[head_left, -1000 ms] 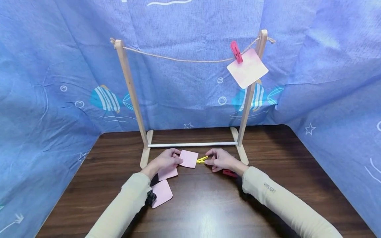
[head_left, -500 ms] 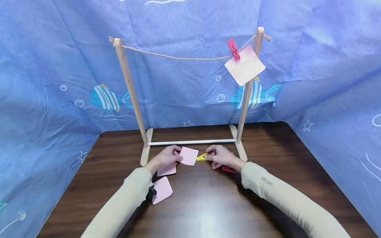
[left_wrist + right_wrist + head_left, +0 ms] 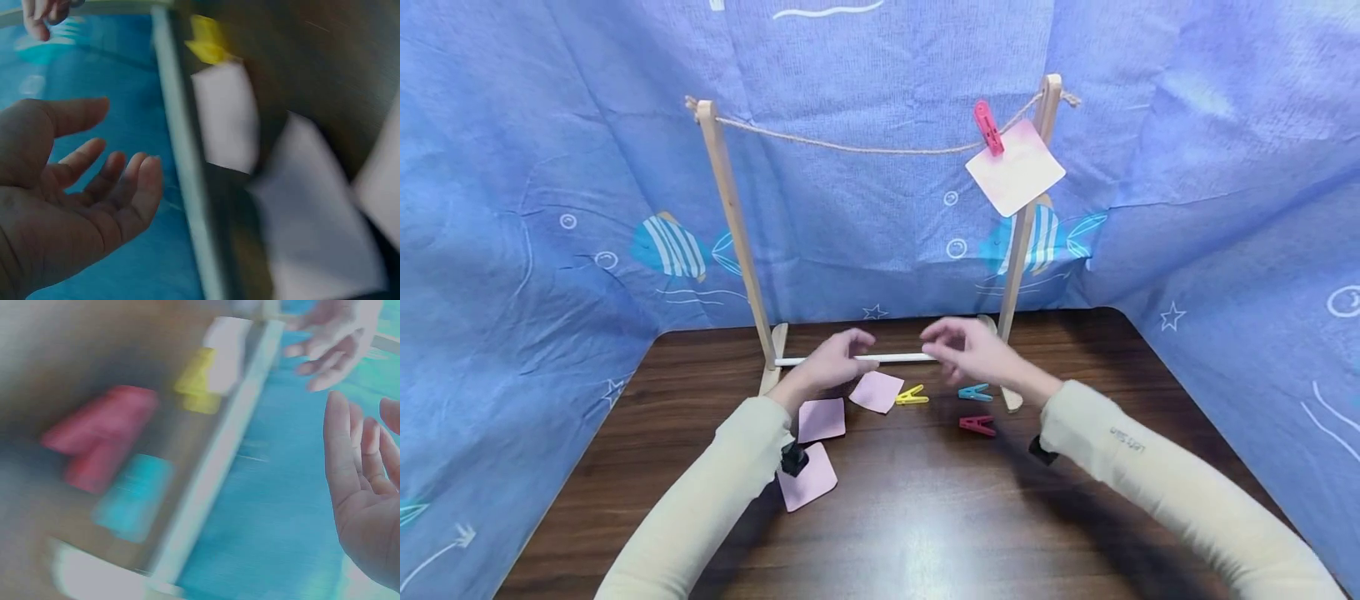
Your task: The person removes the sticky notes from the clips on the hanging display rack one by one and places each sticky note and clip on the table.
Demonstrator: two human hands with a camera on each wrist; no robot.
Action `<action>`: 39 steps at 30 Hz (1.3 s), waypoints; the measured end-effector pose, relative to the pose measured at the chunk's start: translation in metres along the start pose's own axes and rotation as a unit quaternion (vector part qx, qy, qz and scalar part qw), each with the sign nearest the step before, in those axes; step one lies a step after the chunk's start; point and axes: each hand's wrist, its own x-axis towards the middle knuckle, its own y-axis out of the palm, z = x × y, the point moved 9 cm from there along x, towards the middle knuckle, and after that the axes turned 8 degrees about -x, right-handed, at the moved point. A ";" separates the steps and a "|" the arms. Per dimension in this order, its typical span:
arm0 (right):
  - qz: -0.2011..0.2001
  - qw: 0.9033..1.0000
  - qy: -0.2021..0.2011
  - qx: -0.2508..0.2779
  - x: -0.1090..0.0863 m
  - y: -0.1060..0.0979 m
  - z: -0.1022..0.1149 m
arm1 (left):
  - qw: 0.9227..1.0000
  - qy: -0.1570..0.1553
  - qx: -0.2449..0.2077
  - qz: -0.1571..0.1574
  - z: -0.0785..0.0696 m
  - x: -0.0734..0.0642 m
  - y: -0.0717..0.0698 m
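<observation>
L hand [image 3: 835,362] & R hand [image 3: 976,346] hovering, fingers relaxed, gripping nothing. Pale-pink square paper card [image 3: 876,392] lying on dark-brown wood-grain table [image 3: 1097,350], yellow plastic clothespin [image 3: 913,398] lying at its R edge. Prob. prepping for hanging; next move likely calling for pinching both.

The head view is looking forward and down across the table [image 3: 880,517], taking in the wooden stand [image 3: 731,208]; closer, tilted wrist views are facing past the left hand [image 3: 81,212] and the right hand [image 3: 369,512], both catching the yellow clip [image 3: 209,40] and the white bar [image 3: 187,162]
</observation>
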 end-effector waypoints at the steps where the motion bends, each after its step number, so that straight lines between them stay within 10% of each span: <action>1: -0.001 1.000 -0.011 -0.001 0.000 -0.010 0.014 | 1.000 0.000 -0.028 0.003 -0.010 0.002 -0.001; 9: -0.005 0.991 -0.130 -0.027 -0.015 -0.081 0.135 | 0.975 0.050 -0.215 -0.012 -0.097 0.015 -0.012; 17: -0.117 0.976 -0.177 0.047 -0.020 -0.157 0.212 | 0.925 0.138 -0.346 -0.070 -0.166 0.027 -0.023; 29: -0.160 0.981 -0.093 -0.064 0.010 -0.205 0.215 | 0.857 0.167 -0.481 -0.082 -0.213 0.055 -0.008; 39: -0.165 0.976 -0.043 -0.132 0.025 -0.217 0.213 | 0.834 0.139 -0.532 -0.049 -0.230 0.067 0.015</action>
